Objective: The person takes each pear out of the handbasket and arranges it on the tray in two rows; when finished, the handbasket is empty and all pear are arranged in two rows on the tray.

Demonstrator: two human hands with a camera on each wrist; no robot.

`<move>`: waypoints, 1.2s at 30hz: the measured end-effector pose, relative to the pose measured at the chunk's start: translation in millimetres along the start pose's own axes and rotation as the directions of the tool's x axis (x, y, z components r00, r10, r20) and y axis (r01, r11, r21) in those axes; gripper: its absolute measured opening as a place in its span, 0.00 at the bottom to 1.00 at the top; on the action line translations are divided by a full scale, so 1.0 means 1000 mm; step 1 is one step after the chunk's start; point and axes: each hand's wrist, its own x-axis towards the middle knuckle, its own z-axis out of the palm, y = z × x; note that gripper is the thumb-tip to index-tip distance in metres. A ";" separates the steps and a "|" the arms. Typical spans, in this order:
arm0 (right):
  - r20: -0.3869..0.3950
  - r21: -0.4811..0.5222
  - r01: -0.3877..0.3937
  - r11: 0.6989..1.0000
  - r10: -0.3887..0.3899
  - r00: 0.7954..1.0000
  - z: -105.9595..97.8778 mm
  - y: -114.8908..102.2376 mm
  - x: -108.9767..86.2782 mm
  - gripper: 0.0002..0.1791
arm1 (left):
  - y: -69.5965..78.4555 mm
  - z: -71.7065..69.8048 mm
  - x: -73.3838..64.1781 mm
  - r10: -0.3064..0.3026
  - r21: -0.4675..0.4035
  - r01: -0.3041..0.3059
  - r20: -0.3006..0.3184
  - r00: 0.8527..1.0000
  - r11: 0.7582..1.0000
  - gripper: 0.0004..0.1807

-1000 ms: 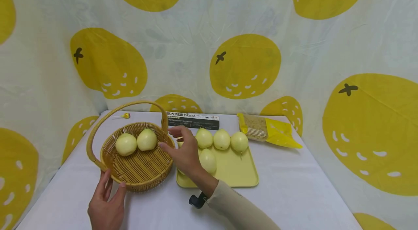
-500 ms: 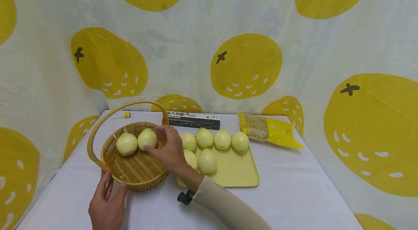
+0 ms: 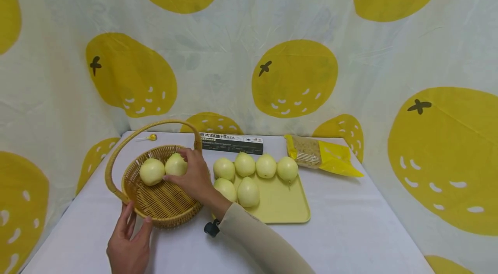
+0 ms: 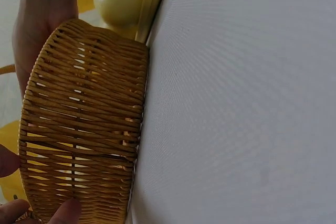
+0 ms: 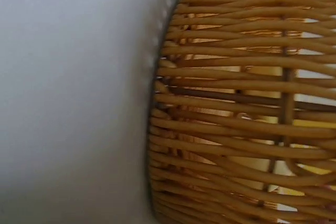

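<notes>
A round wicker basket [image 3: 176, 221] with a tall arched handle stands at the left of the table. Two pale yellow-green pears lie inside it: one pear [image 3: 151, 172] at the left and another pear [image 3: 175, 164] beside it. My right hand [image 3: 194, 179] reaches over the basket's right side and grips the second pear between thumb and fingers, covering part of it. At the near left, my left hand [image 3: 129, 243] holds the basket by its rim and side. The left wrist view has the fingertips [image 4: 67, 212] against the woven wall. Only basket weave [image 5: 236, 93] and tabletop fill the right wrist view.
A yellow tray [image 3: 285, 205] right of the basket bears several more pears [image 3: 248, 192]. Behind them lie a black-and-white pasta box [image 3: 232, 144] and a yellow food packet [image 3: 320, 156]. A small yellow-headed lollipop [image 3: 151, 137] lies at the back left. A patterned cloth hangs behind.
My right hand has moved left from the basket's right rim to the second pear and closed its fingers round it. The left hand has stayed at the basket.
</notes>
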 end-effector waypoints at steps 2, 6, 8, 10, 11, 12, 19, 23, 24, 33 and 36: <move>0.023 -0.019 0.001 1.000 0.000 1.000 0.001 0.002 0.003 0.46 | 0.000 0.000 0.000 0.003 -0.004 -0.003 0.001 1.000 1.000 0.38; 0.066 -0.081 0.036 0.996 -0.031 0.997 0.002 0.005 0.012 0.48 | 0.000 0.001 0.000 -0.007 0.007 0.007 -0.005 1.000 1.000 0.37; 0.085 -0.117 0.047 0.992 -0.037 0.996 0.003 0.009 0.017 0.48 | -0.001 0.002 0.000 -0.021 0.011 0.022 -0.010 1.000 1.000 0.38; 0.108 -0.142 0.043 0.989 -0.028 0.994 0.003 0.011 0.020 0.48 | -0.001 0.003 -0.001 -0.032 0.004 0.032 -0.012 0.999 0.999 0.38; 0.121 -0.148 0.041 0.988 -0.023 0.992 0.003 0.012 0.022 0.49 | -0.001 0.003 -0.001 -0.035 0.001 0.035 -0.015 0.999 0.999 0.38; 0.134 -0.150 0.037 0.988 -0.017 0.991 0.004 0.012 0.023 0.49 | 0.000 0.003 -0.002 -0.035 -0.002 0.035 -0.017 0.999 0.999 0.38; 0.228 -0.188 0.081 0.979 -0.037 0.973 0.006 0.012 0.027 0.49 | 0.001 0.000 0.000 -0.023 0.003 0.023 -0.024 0.999 1.000 0.38; 0.258 -0.266 0.097 0.959 -0.027 0.966 0.009 0.013 0.027 0.50 | 0.000 -0.001 0.001 -0.024 -0.004 0.024 -0.018 1.000 1.000 0.38; 0.261 -0.284 0.099 0.954 -0.022 0.965 0.009 0.014 0.027 0.50 | -0.001 -0.001 0.001 -0.021 -0.008 0.021 -0.017 1.000 1.000 0.38; 0.264 -0.339 0.084 0.937 0.009 0.964 0.008 0.013 0.023 0.43 | 0.001 0.000 -0.001 -0.009 0.006 0.009 -0.007 1.000 1.000 0.38; 0.285 -0.339 0.079 0.938 0.022 0.958 0.008 0.014 0.022 0.42 | 0.001 0.001 -0.001 -0.016 0.014 0.016 0.004 1.000 1.000 0.38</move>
